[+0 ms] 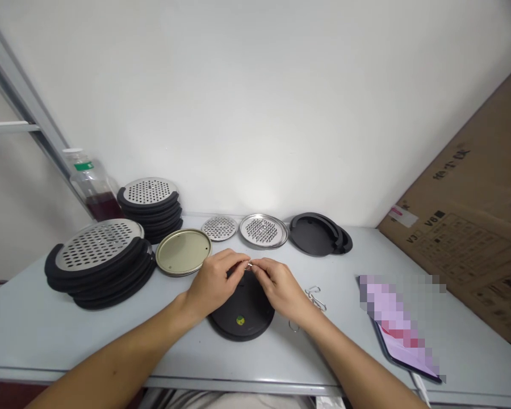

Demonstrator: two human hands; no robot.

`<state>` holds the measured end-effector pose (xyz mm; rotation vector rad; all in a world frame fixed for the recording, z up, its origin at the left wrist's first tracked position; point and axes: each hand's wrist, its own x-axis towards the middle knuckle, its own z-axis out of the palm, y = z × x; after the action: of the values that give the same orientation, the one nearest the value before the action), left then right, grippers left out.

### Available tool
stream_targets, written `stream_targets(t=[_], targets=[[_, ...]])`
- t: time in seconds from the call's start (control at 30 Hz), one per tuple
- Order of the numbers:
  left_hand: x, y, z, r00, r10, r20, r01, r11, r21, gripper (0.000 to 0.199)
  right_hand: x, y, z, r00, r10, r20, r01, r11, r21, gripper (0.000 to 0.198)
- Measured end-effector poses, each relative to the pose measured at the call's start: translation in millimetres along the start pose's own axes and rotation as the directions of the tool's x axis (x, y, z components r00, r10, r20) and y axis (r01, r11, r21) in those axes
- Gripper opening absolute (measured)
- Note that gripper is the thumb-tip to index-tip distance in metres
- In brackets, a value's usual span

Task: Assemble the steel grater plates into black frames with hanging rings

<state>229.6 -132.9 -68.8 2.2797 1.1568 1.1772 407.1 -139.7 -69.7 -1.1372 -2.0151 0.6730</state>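
Observation:
My left hand [219, 281] and my right hand [279, 284] meet at the far edge of a round black disc [238, 307] with a small yellow-green sticker. Both hands are closed in a pinch on a small shiny metal ring [249, 265], mostly covered by the fingertips. The disc lies flat on the table below them. Several silver wire clips [315, 298] lie beside my right forearm, and a thin loose ring [294, 326] shows partly next to the wrist. A gold-coloured round tray [184, 251] sits just beyond my left hand.
Stacks of black-rimmed round graters [97, 250] stand at left, near a bottle of dark liquid [97, 193]. Along the wall lie a perforated disc [220, 228], metal grater plates [263, 230] and black round holders [317, 234]. A phone [402, 329] and large carton [464, 227] are at right.

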Motion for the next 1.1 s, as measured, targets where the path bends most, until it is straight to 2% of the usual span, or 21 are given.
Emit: stream_targets(t=[0.2,0.47,0.57,0.7,0.9,1.1], targets=[[-3,-6,2,0.996,0.074,0.049,-0.08,0.986,0.144,0.023,0,-4,1,0.999,0.047,0.011,-0.048,0.993,0.105,0.029],[-4,-8,4,0.988,0.144,0.047,-0.152,0.945,0.29,0.023,0,-7,5,0.996,0.094,0.01,-0.094,0.976,0.194,0.028],[-4,-9,4,0.985,0.172,0.033,-0.174,0.934,0.312,0.022,0,-7,4,0.993,0.118,0.03,-0.122,0.964,0.237,0.026],[-3,-12,5,0.981,0.189,-0.046,-0.171,0.95,0.262,0.018,-1,-6,2,0.98,0.185,0.08,-0.2,0.941,0.274,0.026],[1,-14,4,0.994,0.078,-0.081,-0.069,0.992,0.106,0.013,0,-1,1,0.967,0.228,0.116,-0.253,0.914,0.316,0.028],[4,-13,4,0.987,-0.154,-0.047,0.15,0.985,-0.085,0.015,1,5,3,0.958,0.248,0.143,-0.284,0.885,0.368,0.029]])
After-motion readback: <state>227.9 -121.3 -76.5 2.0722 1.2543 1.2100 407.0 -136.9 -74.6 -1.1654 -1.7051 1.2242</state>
